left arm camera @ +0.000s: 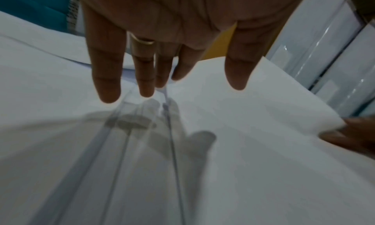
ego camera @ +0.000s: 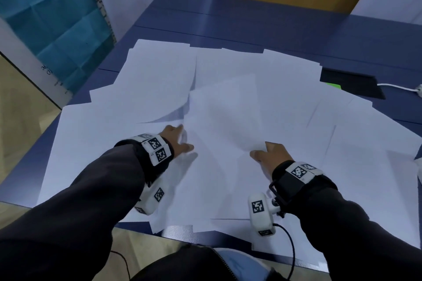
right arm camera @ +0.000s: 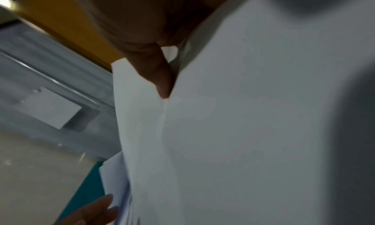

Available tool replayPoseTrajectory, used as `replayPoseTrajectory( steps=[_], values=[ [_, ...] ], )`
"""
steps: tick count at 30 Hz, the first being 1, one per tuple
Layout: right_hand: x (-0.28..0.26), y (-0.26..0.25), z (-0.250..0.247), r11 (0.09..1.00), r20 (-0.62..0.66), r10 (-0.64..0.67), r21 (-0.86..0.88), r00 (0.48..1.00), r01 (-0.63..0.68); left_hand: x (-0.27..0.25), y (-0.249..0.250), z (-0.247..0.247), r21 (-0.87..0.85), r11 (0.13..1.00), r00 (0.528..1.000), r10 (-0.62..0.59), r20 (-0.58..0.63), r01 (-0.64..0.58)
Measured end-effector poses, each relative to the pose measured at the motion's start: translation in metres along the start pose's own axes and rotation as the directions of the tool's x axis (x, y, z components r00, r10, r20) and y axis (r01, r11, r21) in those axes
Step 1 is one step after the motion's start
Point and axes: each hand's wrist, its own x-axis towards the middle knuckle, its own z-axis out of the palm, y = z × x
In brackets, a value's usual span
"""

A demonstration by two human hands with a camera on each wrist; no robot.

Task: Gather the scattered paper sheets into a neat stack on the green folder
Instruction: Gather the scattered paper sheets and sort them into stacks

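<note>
Paper sheets [ego camera: 159, 80], perhaps a dozen, scattered.

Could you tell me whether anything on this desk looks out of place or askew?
Yes: the paper sheets lie fanned at mismatched angles over the blue table, some hanging past its near edge. They nearly bury the green folder, only a sliver showing at far right. The right hand lifts one sheet.
</note>
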Motion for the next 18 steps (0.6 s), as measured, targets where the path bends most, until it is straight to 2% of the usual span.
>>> replayPoseTrajectory(
  steps=[3,5,8,13,15,18],
  values=[
    [-0.008,0.002,-0.008,0.984,-0.016,-0.090,0.155,0.996,0.091,0.010,-0.013,-0.009,-0.323,0.946,0.993,-0.055,-0.102,0.019],
    [-0.015,0.000,-0.009,0.972,-0.020,-0.116,0.203,0.993,0.118,0.015,-0.017,-0.014,-0.562,0.827,0.996,-0.047,-0.072,-0.001],
    [-0.024,-0.009,-0.008,0.954,-0.017,-0.152,0.260,0.988,0.151,0.013,-0.012,-0.020,-0.784,0.619,0.997,-0.028,-0.071,-0.038],
    [-0.023,-0.018,-0.007,0.914,-0.105,-0.166,0.356,0.981,0.193,-0.006,0.006,-0.033,-0.899,0.362,0.963,-0.008,-0.268,-0.247],
    [-0.022,-0.020,-0.012,0.900,-0.114,-0.187,0.378,0.976,0.217,-0.014,0.011,-0.036,-0.896,0.298,0.942,0.042,-0.333,-0.330],
    [-0.020,-0.021,-0.014,0.892,-0.155,-0.217,0.369,0.964,0.260,-0.021,0.018,-0.033,-0.898,0.265,0.936,0.075,-0.344,-0.351]
  ],
)
